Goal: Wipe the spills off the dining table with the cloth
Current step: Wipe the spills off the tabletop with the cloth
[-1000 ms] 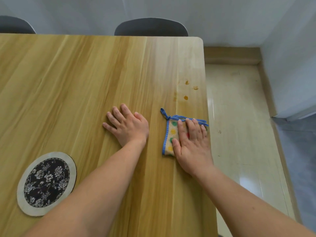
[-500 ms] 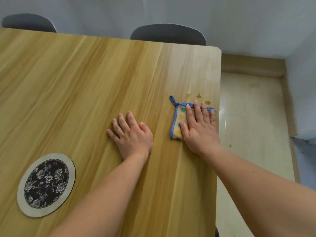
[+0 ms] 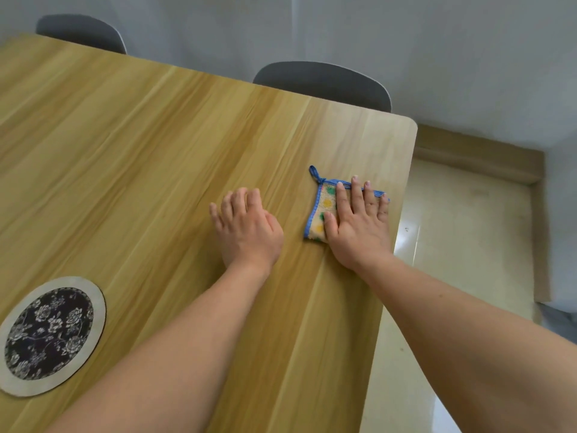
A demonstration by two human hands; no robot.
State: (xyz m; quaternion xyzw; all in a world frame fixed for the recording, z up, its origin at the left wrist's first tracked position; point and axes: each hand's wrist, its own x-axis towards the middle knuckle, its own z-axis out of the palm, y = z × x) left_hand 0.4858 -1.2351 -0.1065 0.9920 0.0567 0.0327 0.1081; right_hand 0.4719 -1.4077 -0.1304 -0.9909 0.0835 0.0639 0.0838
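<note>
A small folded cloth (image 3: pixel 324 207) with blue trim and green and yellow dots lies on the wooden dining table (image 3: pixel 156 157) near its right edge. My right hand (image 3: pixel 359 226) presses flat on top of it, fingers spread and reaching past the far blue hem. My left hand (image 3: pixel 246 226) rests palm down on the bare wood just left of the cloth, holding nothing. No spill spots show around the cloth; whatever lies under it and under my right hand is hidden.
A round mat (image 3: pixel 46 335) with a dark floral centre lies at the near left of the table. Two grey chair backs (image 3: pixel 324 84) (image 3: pixel 81 32) stand along the far side. The table's right edge drops to a pale tiled floor (image 3: pixel 462 245).
My right hand has slid the cloth away from me, over the place where the brownish spill drops were. My left hand stayed on the table, and the drops are no longer visible.
</note>
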